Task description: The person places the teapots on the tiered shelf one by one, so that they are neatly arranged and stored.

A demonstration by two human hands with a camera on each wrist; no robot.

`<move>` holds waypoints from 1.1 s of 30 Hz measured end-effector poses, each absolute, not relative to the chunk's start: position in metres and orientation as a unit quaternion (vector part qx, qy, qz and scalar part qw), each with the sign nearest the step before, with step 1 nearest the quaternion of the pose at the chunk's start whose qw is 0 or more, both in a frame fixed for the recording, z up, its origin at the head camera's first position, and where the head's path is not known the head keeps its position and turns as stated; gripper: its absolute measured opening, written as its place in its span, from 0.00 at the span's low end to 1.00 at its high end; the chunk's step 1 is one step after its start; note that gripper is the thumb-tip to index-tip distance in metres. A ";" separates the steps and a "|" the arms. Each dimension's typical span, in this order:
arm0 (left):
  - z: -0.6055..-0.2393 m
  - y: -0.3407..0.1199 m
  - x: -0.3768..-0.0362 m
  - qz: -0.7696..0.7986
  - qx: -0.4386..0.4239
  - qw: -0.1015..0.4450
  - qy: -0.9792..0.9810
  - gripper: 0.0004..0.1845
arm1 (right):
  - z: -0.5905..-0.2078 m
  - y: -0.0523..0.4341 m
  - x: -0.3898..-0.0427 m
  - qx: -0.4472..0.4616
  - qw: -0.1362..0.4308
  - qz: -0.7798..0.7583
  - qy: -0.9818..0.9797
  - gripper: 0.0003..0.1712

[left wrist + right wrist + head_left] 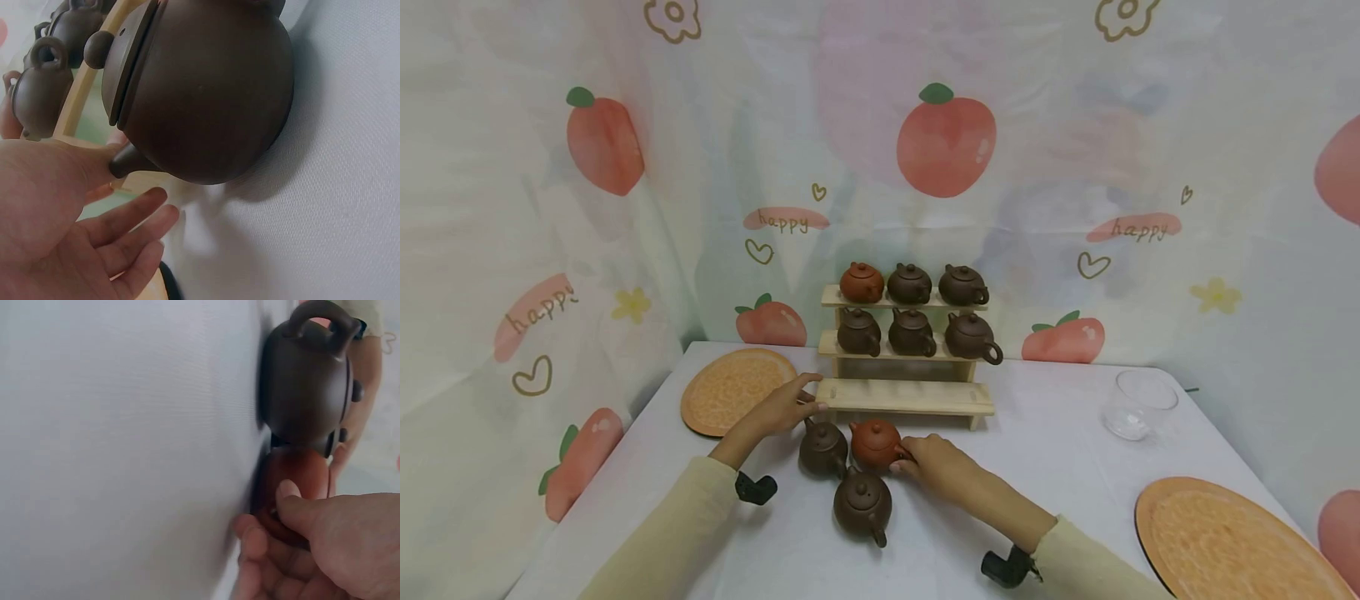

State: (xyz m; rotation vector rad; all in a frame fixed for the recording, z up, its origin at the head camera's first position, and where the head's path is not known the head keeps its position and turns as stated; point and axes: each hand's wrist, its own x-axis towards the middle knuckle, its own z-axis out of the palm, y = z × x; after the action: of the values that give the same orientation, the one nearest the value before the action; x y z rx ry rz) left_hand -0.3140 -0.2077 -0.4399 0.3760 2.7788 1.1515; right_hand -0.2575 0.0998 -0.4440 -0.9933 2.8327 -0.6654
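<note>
Reddish teapot point(876, 443) sits on the table point(1045, 467) at nine o'clock of the right hand point(942, 468), whose fingers point(289, 499) pinch its handle side, while farther off at eleven o'clock the left hand point(784, 405) rests, fingers straight, against the rack's bottom shelf point(906, 396).

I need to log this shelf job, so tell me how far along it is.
Done: six teapots fill the top two tiers of the wooden rack. In hand: the right hand grips the reddish teapot on the white table; the left hand rests at the bottom tier's left end. Left: that tier is bare, and the two dark brown teapots wait on the table.
</note>
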 end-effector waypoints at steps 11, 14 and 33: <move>-0.440 -0.207 -0.314 0.375 0.111 0.064 0.918 0.31 | -0.451 0.111 -0.254 -0.346 -0.007 -0.213 0.914 0.11; -0.441 -0.207 -0.314 0.376 0.109 0.063 0.918 0.30 | -0.451 0.116 -0.252 -0.341 -0.010 -0.217 0.914 0.12; -0.442 -0.209 -0.315 0.378 0.104 0.071 0.917 0.32 | -0.457 0.160 -0.235 -0.311 -0.022 -0.234 0.921 0.13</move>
State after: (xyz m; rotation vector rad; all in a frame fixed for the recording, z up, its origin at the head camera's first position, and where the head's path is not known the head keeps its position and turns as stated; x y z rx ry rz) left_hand -0.3151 -0.2093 -0.4422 0.3122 2.7578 1.1376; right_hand -0.2350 0.1600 -0.4565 -0.9910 2.9342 -0.7463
